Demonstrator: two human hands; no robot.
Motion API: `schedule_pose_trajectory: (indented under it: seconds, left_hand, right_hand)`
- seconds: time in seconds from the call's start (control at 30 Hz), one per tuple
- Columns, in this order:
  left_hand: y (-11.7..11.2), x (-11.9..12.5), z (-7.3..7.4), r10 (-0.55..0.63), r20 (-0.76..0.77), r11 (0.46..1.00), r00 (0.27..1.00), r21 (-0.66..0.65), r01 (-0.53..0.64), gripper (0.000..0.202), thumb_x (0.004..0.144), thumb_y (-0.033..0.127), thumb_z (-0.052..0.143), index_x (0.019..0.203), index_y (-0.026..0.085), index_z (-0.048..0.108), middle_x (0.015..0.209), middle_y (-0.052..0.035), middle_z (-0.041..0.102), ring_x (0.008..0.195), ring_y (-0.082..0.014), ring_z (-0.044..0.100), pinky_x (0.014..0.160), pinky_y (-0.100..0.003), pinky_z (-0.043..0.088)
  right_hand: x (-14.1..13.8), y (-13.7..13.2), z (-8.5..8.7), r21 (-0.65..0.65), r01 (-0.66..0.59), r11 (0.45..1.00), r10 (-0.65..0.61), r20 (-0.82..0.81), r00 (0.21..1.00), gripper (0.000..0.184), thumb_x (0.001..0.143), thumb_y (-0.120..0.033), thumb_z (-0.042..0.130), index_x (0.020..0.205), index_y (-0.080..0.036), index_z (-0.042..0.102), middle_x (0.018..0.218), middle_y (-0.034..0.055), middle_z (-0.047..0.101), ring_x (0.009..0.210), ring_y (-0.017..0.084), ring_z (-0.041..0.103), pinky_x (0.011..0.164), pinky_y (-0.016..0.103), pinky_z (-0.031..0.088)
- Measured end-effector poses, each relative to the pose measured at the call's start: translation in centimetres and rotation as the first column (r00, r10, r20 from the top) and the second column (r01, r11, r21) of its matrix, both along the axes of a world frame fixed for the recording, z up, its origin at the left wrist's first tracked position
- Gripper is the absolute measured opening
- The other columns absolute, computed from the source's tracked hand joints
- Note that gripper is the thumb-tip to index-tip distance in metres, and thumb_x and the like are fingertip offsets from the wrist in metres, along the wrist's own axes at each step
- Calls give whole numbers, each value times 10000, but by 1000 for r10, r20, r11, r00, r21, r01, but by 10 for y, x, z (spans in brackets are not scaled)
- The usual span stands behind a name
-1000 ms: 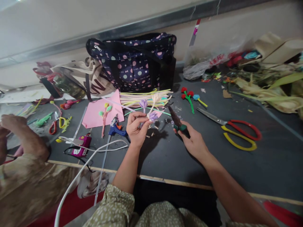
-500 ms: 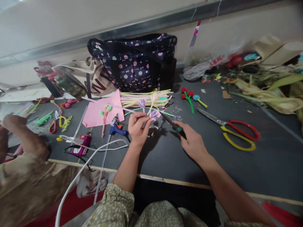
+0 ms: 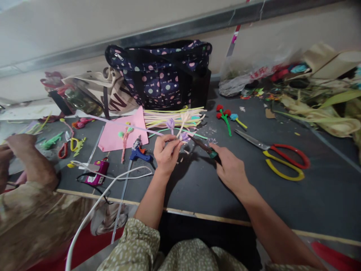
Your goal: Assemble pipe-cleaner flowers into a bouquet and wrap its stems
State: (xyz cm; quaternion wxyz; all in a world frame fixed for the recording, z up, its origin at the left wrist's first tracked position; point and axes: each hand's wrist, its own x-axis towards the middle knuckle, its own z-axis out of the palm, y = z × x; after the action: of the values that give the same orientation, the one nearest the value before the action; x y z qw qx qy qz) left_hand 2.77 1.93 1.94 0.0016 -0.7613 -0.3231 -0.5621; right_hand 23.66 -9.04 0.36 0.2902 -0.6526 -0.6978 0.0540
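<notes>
A bunch of handmade fuzzy-stem flowers is pinched in my left hand (image 3: pixel 166 153), over the table. In it are a lilac flower (image 3: pixel 170 123), a cream flower (image 3: pixel 185 117) and a second lilac flower (image 3: pixel 184 136) close to my fingertips. One long pale lilac strip (image 3: pixel 124 126) runs out leftward from that hand. My right hand (image 3: pixel 229 165) is closed around a slim dark-bladed tool with a green handle (image 3: pixel 203 146); I cannot tell whether it is scissors or a knife. Its tip is at the lower lilac flower.
Large scissors (image 3: pixel 267 147) with red and yellow handles lie at right. Blue glue gun (image 3: pixel 138 153), pink sheet (image 3: pixel 113 136), purple box (image 3: pixel 97 173) and white cable (image 3: pixel 113 184) lie left. Fuzzy stems (image 3: pixel 158 117) rest before a patterned bag (image 3: pixel 160 79). Another person's arm (image 3: pixel 36 162) is far left.
The dark-bladed tool's tip has come closer to the lower lilac flower. My left hand and the flowers have shifted slightly rightward. The other person's hand has moved a little.
</notes>
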Motion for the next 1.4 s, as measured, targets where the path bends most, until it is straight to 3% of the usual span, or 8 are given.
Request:
schedule_pose_trajectory:
  seconds: [0.27, 0.93, 1.4]
  left_hand:
    - [-1, -2, -1, 51, -48, 999, 998, -7, -52, 91, 809, 210, 714, 897, 208, 693, 956, -46, 629, 865, -149, 608, 745, -292, 515]
    - [-2, -3, 1, 24, -59, 1000, 998, 17, -23, 133, 800, 197, 721, 929, 214, 690, 966, -49, 628, 885, -153, 602, 761, -290, 513]
    - [-1, -4, 1, 7, -30, 1000, 1000, 0, -7, 109, 808, 200, 712, 915, 222, 699, 969, -43, 632, 868, -146, 607, 736, -285, 513]
  right_hand:
    - [1, 0, 0, 4, 7, 1000, -7, 39, 999, 623, 800, -61, 438, 1401, -226, 433, 1164, 112, 652, 1076, 280, 630, 858, 394, 552]
    - [0, 0, 4, -7, -20, 1000, 20, 44, 999, 611, 789, -49, 442, 1376, -216, 457, 1154, 111, 665, 1073, 278, 641, 836, 388, 559]
    - [0, -1, -2, -136, -138, 981, 88, -320, 943, 514, 835, -98, 500, 1311, -289, 532, 1261, 49, 672, 1121, 239, 671, 933, 393, 556]
